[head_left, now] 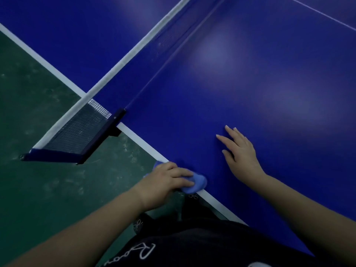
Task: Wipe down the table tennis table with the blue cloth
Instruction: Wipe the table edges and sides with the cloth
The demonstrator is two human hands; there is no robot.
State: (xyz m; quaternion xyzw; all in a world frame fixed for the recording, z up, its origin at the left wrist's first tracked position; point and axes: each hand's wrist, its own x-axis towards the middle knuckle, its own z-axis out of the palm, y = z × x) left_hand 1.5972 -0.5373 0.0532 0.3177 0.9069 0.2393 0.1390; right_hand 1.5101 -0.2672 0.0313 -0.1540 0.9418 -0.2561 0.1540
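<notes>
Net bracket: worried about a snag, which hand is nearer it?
Left. Left hand grips blue cloth at the edge past the net bracket; right hand rests farther in on the table.

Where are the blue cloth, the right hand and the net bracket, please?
blue cloth (197, 182): head view, on its exposed bunched end.
right hand (241, 154): head view, on the back of the hand.
net bracket (115, 121): head view, on its dark upper arm.

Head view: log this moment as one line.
left hand grips blue cloth at table edge | right hand flat on table | net at left
</notes>
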